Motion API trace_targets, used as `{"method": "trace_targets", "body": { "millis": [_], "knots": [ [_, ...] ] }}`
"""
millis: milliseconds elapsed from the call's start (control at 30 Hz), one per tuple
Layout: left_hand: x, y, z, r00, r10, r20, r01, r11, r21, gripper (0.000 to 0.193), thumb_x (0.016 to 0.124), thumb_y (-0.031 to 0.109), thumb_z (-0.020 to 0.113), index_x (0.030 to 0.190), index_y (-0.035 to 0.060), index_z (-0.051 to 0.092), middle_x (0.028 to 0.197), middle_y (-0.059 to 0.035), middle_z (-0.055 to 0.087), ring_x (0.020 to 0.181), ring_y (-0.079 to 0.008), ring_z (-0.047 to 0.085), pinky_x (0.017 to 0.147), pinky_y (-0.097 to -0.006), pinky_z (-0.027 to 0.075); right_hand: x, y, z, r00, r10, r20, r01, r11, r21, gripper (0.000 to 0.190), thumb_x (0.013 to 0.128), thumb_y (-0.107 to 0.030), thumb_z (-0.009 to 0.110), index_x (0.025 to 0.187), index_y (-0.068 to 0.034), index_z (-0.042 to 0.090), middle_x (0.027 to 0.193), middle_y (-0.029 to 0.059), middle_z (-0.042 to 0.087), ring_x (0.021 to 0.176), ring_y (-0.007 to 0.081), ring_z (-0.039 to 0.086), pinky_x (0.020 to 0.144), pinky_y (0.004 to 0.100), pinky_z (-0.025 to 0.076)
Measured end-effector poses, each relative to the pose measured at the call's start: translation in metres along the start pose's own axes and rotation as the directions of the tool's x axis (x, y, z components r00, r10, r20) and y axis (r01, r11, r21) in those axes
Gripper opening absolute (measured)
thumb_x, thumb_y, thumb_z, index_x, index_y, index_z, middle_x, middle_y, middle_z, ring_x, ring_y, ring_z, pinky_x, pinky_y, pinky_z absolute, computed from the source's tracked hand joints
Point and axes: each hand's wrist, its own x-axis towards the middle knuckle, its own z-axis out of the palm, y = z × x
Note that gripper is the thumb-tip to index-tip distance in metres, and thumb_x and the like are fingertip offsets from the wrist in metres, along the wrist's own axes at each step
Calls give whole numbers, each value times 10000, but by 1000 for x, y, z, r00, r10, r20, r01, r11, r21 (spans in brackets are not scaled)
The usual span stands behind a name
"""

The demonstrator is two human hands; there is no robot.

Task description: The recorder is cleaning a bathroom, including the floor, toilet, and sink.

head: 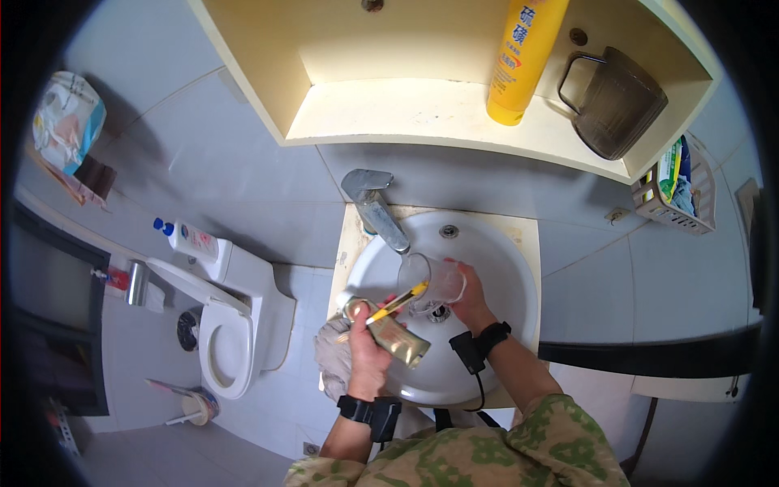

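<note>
My left hand (369,347) grips a gold toothpaste tube (398,341) with a white cap, together with a yellow toothbrush (398,302) slanting up to the right. In my right hand (471,298) is a clear cup (431,281), tilted with its mouth towards the faucet. The metal faucet (383,210) ends just above the cup's rim; whether water runs from it I cannot tell. Both hands are over the white washbasin (505,341). The drain (438,313) shows partly below the cup.
A cream shelf (395,115) overhangs the basin, bearing a yellow tube (526,67) and a brown pitcher (621,103). A plastic basket (675,201) hangs at right. A grey cloth (333,359) lies at the basin's left edge. A toilet (228,347) with a white bottle (193,240) stands left.
</note>
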Motion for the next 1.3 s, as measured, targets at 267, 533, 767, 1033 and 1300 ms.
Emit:
{"method": "trace_targets", "body": {
  "millis": [267, 533, 767, 1033, 1300],
  "knots": [
    [11, -7, -7, 991, -117, -66, 130, 960, 250, 235, 805, 196, 524, 990, 52, 544, 964, -77, 590, 825, -243, 568, 673, -417, 514, 5, 5, 3, 999, 34, -35, -35, 999, -25, 413, 831, -392, 484, 1142, -120, 502, 1100, 113, 555, 1004, 306, 556, 743, 517, 483],
    [15, -15, 1, 973, -228, -16, 223, 933, 282, 318, 782, 112, 476, 1086, 19, 495, 1036, -144, 593, 914, -299, 593, 714, -436, 520, 21, 8, -25, 985, -51, 164, 98, 950, -296, 402, 893, -337, 431, 1190, -70, 474, 1133, 119, 550, 1059, 282, 538, 866, 453, 452],
    [16, -14, 8, 973, -188, 135, 154, 961, 231, 255, 719, 18, 490, 950, -54, 569, 878, -158, 616, 807, -273, 629, 765, -350, 509, 1, -19, 17, 942, 147, 303, -83, 973, -213, 408, 922, -322, 431, 1225, -48, 434, 1169, 98, 532, 1078, 232, 536, 904, 374, 447],
    [22, -26, 1, 977, -37, 209, -75, 860, 505, 200, 774, 43, 595, 963, -17, 567, 855, -86, 611, 781, -202, 609, 725, -317, 496, 7, -12, 20, 951, 234, 200, -170, 942, -290, 412, 921, -368, 429, 1201, -66, 436, 1171, 90, 525, 1062, 220, 541, 870, 388, 463],
    [17, -28, 2, 987, 39, 158, -133, 750, 647, 271, 823, 193, 655, 1013, 17, 575, 863, -12, 610, 788, -103, 557, 720, -258, 456, -12, -25, 37, 997, 75, 30, -41, 795, -606, 430, 896, -408, 457, 1215, -120, 471, 1151, 42, 529, 995, 162, 538, 802, 331, 448]
  ]
}}
